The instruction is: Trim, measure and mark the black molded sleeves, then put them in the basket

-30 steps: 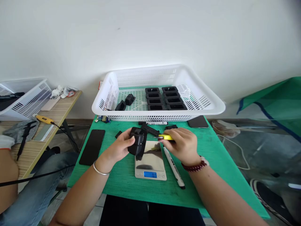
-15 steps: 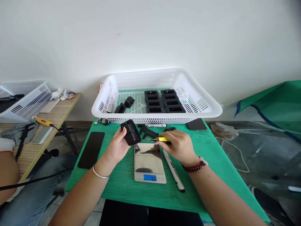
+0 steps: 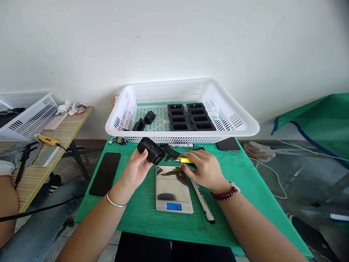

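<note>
My left hand (image 3: 137, 168) grips a black molded part (image 3: 151, 150), tilted above the green-covered table (image 3: 136, 214). In my right hand (image 3: 205, 169) is a yellow-handled tool (image 3: 185, 160) with a thin metal blade or shaft pointing left toward the part; its exact kind I cannot make out. The tip is apart from the part or very close to it. Below both hands lies a digital scale (image 3: 173, 189) with a shiny plate and a lit blue display. A white marker (image 3: 202, 201) rests beside the scale, and black calipers (image 3: 174, 153) lie behind it.
A white plastic basket (image 3: 181, 139) at the back holds several black rectangular parts (image 3: 180, 127). Dark phones (image 3: 105, 174) lie at the table's left and back right. On the left, a wooden table (image 3: 68, 131) carries a yellow tool (image 3: 48, 140); a co-worker's leg is beside it.
My left hand has turned the black part, so its hollowed face shows less and its side more. My right hand has shifted slightly with the yellow tool.
</note>
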{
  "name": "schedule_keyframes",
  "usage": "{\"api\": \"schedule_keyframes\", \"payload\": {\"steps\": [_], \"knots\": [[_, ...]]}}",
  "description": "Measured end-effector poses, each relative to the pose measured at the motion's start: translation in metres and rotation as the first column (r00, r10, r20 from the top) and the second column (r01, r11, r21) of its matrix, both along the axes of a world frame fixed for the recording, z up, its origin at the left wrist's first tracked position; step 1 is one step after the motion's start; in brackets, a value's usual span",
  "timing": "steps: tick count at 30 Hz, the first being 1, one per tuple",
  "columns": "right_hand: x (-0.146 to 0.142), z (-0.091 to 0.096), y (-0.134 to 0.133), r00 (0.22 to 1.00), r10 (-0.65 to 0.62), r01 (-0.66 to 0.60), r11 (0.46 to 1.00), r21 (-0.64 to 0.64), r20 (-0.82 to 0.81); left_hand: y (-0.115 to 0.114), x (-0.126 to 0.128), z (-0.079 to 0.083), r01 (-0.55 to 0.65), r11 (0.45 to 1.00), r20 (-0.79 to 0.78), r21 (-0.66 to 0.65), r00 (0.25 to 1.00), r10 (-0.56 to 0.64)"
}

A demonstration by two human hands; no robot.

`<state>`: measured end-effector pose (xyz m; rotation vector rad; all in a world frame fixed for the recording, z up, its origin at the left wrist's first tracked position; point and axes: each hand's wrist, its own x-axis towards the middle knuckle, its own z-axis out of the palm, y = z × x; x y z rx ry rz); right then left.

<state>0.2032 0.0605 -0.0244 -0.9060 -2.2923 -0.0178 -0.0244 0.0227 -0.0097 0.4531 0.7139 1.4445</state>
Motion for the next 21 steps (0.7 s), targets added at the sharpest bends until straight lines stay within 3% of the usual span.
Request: {"api": "schedule_keyframes", "payload": {"steps": [6, 9, 13, 21], "knots": [[0.0014, -0.0032, 0.0017, 0.997, -0.081, 0.080, 0.992, 0.101, 0.005, 0.0033, -0.0019, 0.0012, -0.100, 0.994, 0.047, -0.039, 0.994, 0.102], [-0.0014, -0.0018, -0.0023, 0.998, -0.050, 0.046, 0.988, 0.145, 0.024, 0.0032, -0.0014, 0.0032, -0.135, 0.989, 0.043, -0.057, 0.990, 0.137], [-0.0048, -0.0009, -0.0053, 0.998, -0.011, 0.002, 0.990, 0.141, 0.069, 0.0029, -0.0014, 0.0038, -0.122, 0.991, 0.042, -0.055, 0.991, 0.125], [-0.0022, -0.0035, -0.0041, 0.996, -0.084, 0.081, 0.988, 0.134, 0.017, 0.0024, -0.0018, 0.0026, -0.092, 0.995, 0.044, -0.038, 0.995, 0.094]]}}
